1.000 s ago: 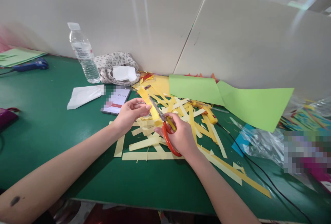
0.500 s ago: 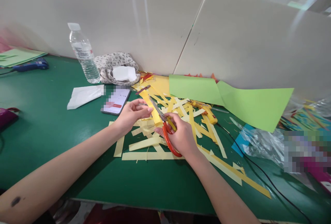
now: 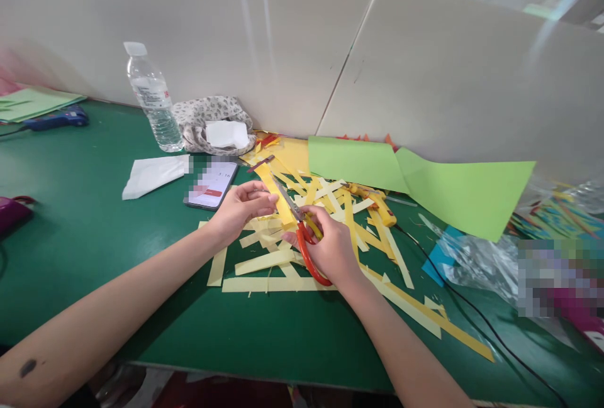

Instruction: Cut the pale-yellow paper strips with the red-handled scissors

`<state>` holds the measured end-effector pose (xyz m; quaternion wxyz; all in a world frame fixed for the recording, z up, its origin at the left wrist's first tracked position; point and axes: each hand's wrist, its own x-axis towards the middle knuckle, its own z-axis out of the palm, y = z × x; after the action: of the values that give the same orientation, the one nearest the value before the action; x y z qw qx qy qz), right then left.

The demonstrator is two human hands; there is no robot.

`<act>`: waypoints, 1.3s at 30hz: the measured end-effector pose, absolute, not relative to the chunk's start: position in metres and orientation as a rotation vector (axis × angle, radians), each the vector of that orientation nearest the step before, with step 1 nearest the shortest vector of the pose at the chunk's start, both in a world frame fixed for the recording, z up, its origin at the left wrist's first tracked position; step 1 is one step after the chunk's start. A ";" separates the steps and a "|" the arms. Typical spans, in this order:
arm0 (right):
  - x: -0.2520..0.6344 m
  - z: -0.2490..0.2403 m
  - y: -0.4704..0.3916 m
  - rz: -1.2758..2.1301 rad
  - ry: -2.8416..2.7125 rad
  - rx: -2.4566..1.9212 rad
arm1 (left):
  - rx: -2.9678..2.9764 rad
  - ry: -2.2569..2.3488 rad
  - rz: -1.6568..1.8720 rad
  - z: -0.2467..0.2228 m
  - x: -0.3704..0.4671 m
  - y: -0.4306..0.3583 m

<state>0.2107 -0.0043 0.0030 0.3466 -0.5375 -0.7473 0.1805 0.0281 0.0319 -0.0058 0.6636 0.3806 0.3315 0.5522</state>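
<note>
My left hand (image 3: 243,207) pinches a yellow paper strip (image 3: 283,210) between thumb and fingers, above a pile of cut strips. My right hand (image 3: 328,244) is closed round the handles of red-handled scissors (image 3: 307,257). The scissor blades point up and left, lying along the right edge of the held strip. Pale yellow strips (image 3: 264,262) and darker yellow strips (image 3: 349,216) lie crossed over one another beneath both hands.
Behind stand a water bottle (image 3: 153,106) and a patterned cloth bag (image 3: 212,112). A phone (image 3: 212,185) and white tissue (image 3: 153,175) lie left. Green paper (image 3: 467,191), a yellow glue gun (image 3: 380,204) with a black cord, and clear plastic (image 3: 486,263) are right.
</note>
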 end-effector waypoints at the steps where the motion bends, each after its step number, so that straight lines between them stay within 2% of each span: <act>1: 0.211 0.003 -0.004 0.469 -1.937 -1.396 | 0.854 0.757 1.250 -0.005 0.028 0.032; 11: 0.211 0.001 -0.004 0.381 -1.997 -1.396 | 0.870 0.756 1.292 -0.007 0.027 0.035; 39: 0.212 0.003 -0.005 0.431 -1.999 -1.379 | 0.902 0.731 1.175 -0.007 0.026 0.031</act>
<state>0.2120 -0.0049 0.0034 0.3315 -0.5275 -0.7647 0.1648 0.0265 0.0310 -0.0067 0.6779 0.4016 0.3253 0.5229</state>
